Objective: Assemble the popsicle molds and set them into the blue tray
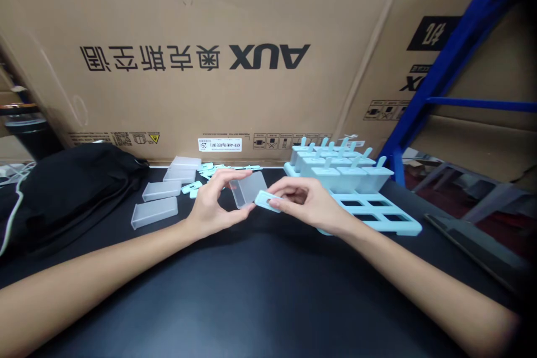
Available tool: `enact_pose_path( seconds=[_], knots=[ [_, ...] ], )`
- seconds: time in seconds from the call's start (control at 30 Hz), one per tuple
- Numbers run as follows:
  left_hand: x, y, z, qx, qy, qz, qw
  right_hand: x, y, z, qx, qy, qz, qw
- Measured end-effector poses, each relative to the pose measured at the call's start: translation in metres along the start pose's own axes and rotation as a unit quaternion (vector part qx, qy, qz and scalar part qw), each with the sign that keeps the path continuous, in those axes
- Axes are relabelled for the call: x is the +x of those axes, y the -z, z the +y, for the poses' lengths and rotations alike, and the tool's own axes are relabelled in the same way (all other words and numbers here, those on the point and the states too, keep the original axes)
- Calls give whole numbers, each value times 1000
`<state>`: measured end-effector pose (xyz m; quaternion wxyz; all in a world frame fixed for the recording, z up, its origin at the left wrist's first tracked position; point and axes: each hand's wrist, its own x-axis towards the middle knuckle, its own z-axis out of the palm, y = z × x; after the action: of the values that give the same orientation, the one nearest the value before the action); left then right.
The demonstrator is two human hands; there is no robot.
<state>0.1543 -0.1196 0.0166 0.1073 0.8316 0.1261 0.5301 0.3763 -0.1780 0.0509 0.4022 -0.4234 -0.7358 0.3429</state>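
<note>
Left hand [213,205] gripping a clear mould cup [248,189], right hand [308,204] pinching a pale blue lid [267,201] at its mouth, just left of the blue tray [377,218]. Lid's stick hidden behind fingers. Black table [251,291] below, cardboard boxes [210,56] behind the tray.

You've got four loose clear cups [161,196] on the table, a fifth clear cup [248,189] in hand, one blue tray [369,212], two cardboard boxes [201,50].

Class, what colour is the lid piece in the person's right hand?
Light blue lid piece, seen in the head view.
</note>
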Motion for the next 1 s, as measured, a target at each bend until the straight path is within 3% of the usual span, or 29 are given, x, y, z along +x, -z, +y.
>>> enact_pose_path(
  seconds=[0.13,0.33,0.57,0.7,0.83,1.0],
  knots=[
    [-2,-1,2,-11,-71,-47,996,-1,-9,-3,111,-15,-24,993],
    [-4,-3,1,-120,-133,-125,976,-2,-16,4,163,-61,-88,981],
    [-7,-6,-1,-70,-121,-125,982,-4,-24,4,250,-43,-75,964],
    [-11,-5,-5,-31,-96,-124,987,-6,-37,2,256,-92,-143,951],
    [-8,1,0,24,-54,-188,980,-6,-47,-1,224,-103,-170,954],
    [-5,2,6,8,-21,-233,972,-6,-46,3,209,-110,-157,959]
  ],
)
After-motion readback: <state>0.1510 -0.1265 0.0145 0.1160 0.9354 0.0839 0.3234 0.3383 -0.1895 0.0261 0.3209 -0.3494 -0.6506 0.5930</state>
